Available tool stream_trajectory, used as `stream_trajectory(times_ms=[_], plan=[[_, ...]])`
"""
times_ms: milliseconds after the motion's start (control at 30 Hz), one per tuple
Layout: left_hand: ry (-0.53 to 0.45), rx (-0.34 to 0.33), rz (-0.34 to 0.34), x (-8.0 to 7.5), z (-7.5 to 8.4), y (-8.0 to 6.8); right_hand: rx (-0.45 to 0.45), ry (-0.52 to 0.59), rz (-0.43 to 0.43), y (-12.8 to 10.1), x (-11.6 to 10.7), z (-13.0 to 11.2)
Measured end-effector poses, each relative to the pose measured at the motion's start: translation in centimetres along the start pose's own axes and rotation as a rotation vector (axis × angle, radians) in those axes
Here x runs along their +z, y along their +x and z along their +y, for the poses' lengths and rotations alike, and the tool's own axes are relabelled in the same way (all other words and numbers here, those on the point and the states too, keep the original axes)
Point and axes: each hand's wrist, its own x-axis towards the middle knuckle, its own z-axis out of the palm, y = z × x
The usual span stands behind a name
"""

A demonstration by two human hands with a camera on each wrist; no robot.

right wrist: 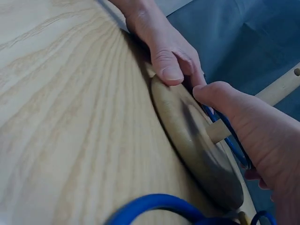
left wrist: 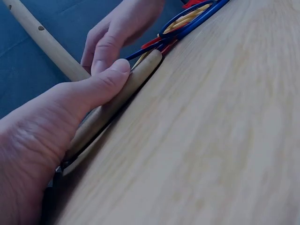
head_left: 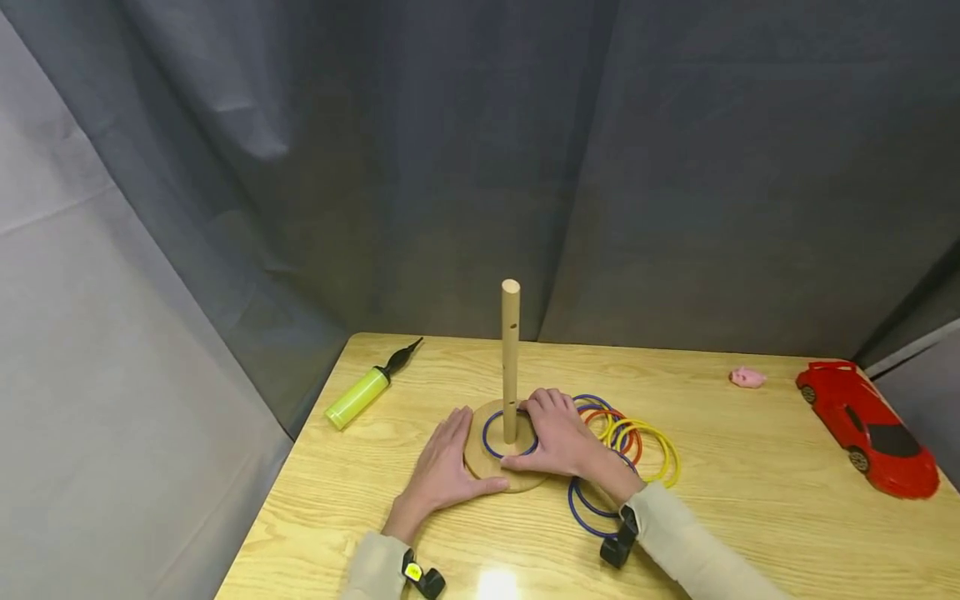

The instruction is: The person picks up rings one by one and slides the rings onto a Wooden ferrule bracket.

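A wooden peg [head_left: 511,358] rises from a round wooden base [head_left: 525,481] on the table. My left hand [head_left: 442,467] holds the base at its left side, fingers along the edge and thumb over the front rim. With my right hand [head_left: 558,433] I grip a blue ring [head_left: 486,433] that encircles the peg low down. In the right wrist view this ring [right wrist: 239,152] lies just above the base [right wrist: 187,136], thumb on its near side. Some right fingers are hidden behind the ring and hand there.
Right of the base lies an overlapping heap of blue, red and yellow rings [head_left: 677,467], partly under my right forearm. A yellow-green hand pump [head_left: 358,398] lies back left. Farther right are a pink toy pig [head_left: 747,377] and a red toy car [head_left: 866,429]. Grey curtain hangs behind.
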Motion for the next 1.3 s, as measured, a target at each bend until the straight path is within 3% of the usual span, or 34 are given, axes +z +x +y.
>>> stream_trajectory(times_ms=[400, 667, 1067, 1300], plan=[[0.016, 0.006, -0.013, 0.1, -0.3, -0.3, 0.023, -0.032, -0.014, -0.4, 1.4, -0.2], [0.035, 0.015, 0.003, 0.1, -0.4, -0.2, 0.024, 0.005, 0.032, -0.9, 0.7, -0.7], [0.039, 0.009, 0.004, 0.2, -0.3, -0.2, 0.006, 0.081, 0.120, -4.4, -0.7, -1.0], [0.030, 0.016, 0.019, 0.2, -0.3, -0.2, 0.032, 0.049, 0.148, -7.0, -1.1, -0.6]])
